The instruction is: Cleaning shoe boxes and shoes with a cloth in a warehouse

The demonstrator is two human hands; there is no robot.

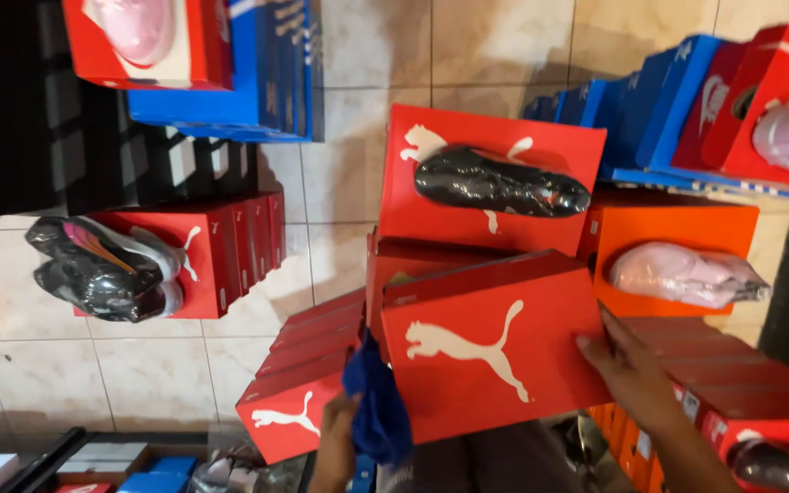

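I am standing in a shoe shop or its stockroom. Stacks of red boxes and blue boxes rise from the tiled floor, with wrapped shoes displayed on top.

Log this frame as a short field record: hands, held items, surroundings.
left hand: grips a blue cloth, low at the front edge of the red shoebox
right hand: flat against the red shoebox's right edge
shoebox state: closed, tilted, on top of a stack of red boxes
behind it: black wrapped shoe lying on another red box
right: pink wrapped shoe on an orange box
left: black shoes on red boxes
floor: beige tiles
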